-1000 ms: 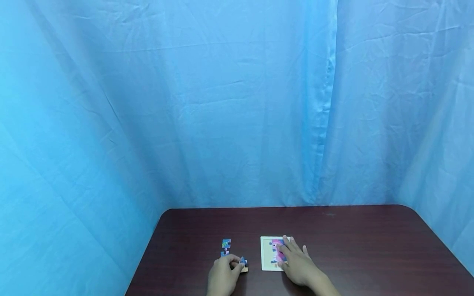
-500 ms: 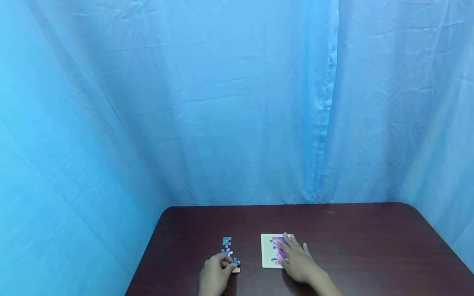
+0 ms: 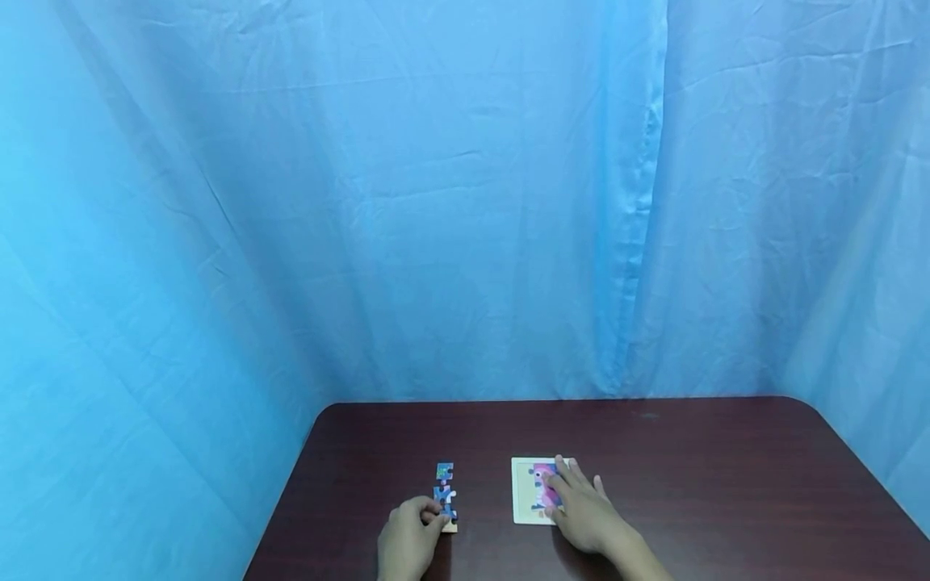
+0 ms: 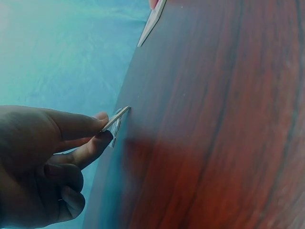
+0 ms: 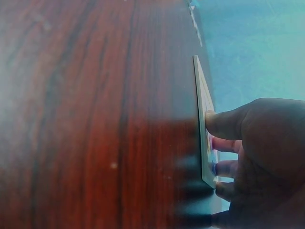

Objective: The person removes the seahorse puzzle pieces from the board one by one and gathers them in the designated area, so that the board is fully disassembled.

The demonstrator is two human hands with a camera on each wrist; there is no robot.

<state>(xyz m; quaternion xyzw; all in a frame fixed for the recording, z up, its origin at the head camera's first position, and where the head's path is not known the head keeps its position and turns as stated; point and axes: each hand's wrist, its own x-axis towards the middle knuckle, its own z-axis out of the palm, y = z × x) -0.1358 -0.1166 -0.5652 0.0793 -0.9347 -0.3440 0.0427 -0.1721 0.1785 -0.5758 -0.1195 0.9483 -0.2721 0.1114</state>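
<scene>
My left hand (image 3: 408,536) pinches a blue jigsaw piece (image 3: 450,516) between thumb and fingers. In the left wrist view that jigsaw piece (image 4: 117,118) tilts, one edge close to the table. Beyond it in the head view lie a blue-and-white jigsaw piece (image 3: 442,494) and a blue-green jigsaw piece (image 3: 445,470), roughly in a column. To the right, my right hand (image 3: 587,516) rests with spread fingers on a puzzle tray (image 3: 521,494) with a pale frame. Pink and blue pieces (image 3: 541,474) fill part of it; the hand hides its right side.
The dark brown wooden table (image 3: 690,468) has rounded far corners. A light blue curtain (image 3: 465,202) hangs behind it and at both sides.
My left hand has moved left with the jigsaw piece, bringing it beneath the other loose pieces. The right hand has stayed on the puzzle tray.
</scene>
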